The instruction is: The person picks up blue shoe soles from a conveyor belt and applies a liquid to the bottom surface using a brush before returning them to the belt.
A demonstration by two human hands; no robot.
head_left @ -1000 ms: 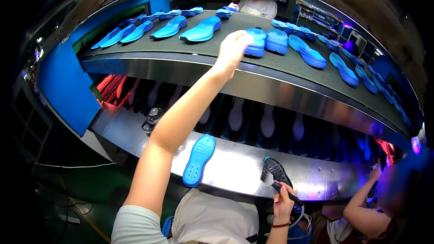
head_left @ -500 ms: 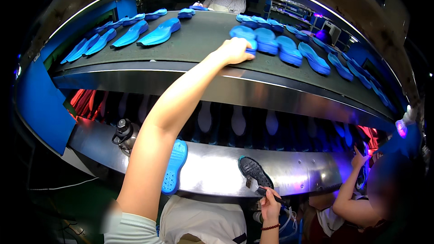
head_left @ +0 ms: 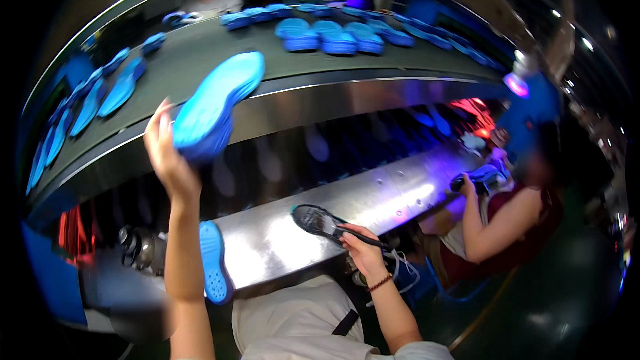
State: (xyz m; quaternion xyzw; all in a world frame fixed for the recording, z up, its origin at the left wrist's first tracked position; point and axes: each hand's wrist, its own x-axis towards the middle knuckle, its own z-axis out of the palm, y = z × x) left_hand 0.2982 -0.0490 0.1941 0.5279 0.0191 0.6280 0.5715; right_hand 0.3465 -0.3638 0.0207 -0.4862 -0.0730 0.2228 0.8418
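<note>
My left hand (head_left: 172, 160) grips the heel end of a blue shoe sole (head_left: 220, 103), held up tilted in front of the belt's near edge. Both are a little blurred. Lower down, my right hand (head_left: 365, 253) is closed around the dark handle of a flat brush (head_left: 363, 233). The brush's pale head lies over a black shoe sole (head_left: 307, 218) on the steel ledge; whether they touch I cannot tell. Beside my left forearm, another blue shoe sole (head_left: 213, 263) with small holes lies flat on the ledge.
Blue soles (head_left: 337, 38) stand in rows along the dark conveyor belt (head_left: 173, 83). Beneath it, the steel ledge (head_left: 267, 247) carries a dark bottle (head_left: 147, 250) at left. A seated co-worker (head_left: 507, 223) handles a sole at right, near a purple-lit lamp (head_left: 517, 83).
My left hand has lifted a blue sole off the belt and drawn it leftward and nearer. My right hand still holds the brush by the black sole. The view has swung right.
</note>
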